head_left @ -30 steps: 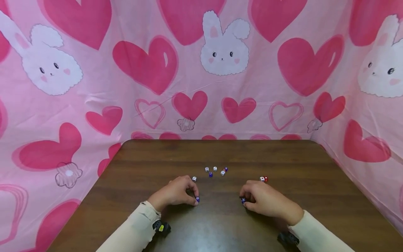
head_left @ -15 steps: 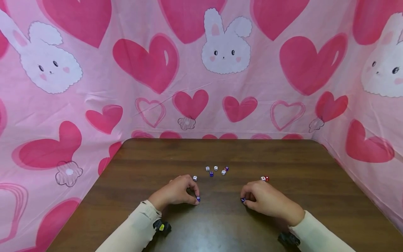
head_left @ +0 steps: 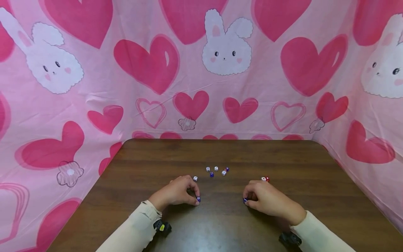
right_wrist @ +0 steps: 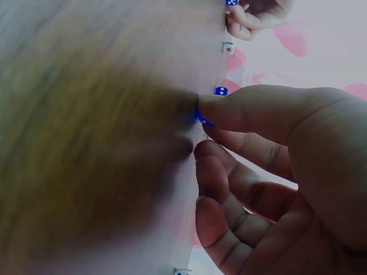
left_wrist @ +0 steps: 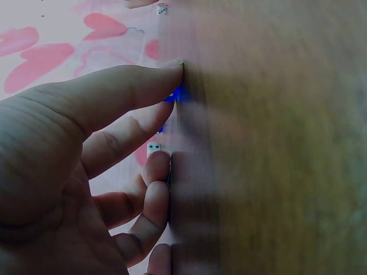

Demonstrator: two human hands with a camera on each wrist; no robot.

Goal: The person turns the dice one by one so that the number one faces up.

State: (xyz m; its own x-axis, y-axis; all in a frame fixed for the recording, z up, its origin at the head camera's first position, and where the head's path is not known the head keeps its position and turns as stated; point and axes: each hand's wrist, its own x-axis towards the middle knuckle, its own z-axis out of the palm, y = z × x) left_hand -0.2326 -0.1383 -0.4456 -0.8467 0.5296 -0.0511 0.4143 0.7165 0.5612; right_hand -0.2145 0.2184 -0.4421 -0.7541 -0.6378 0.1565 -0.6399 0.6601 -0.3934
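Observation:
On the left side of the table, my left hand (head_left: 176, 191) pinches a blue die (head_left: 198, 199) between thumb and index finger, low at the tabletop. The same blue die (left_wrist: 173, 94) is mostly covered by the fingers in the left wrist view. My right hand (head_left: 267, 199) pinches a second blue die (head_left: 245, 200), which sits tilted between thumb and index finger. In the right wrist view only a sliver of that tilted die (right_wrist: 204, 120) shows beneath the thumb. A white die (head_left: 195, 179) lies just beyond the left hand.
Further back lie white dice (head_left: 216, 168), a blue die (head_left: 212, 174) and a tight cluster with a white die (head_left: 224, 173) in front. Beyond the right hand, a white die (head_left: 263, 179) touches a red die (head_left: 267, 179). Pink heart-printed cloth (head_left: 189, 80) surrounds the brown table (head_left: 220, 227).
The blue die in my right hand has turned from level to tilted, and that hand has shifted slightly to the right. My left hand keeps its pinch in nearly the same place.

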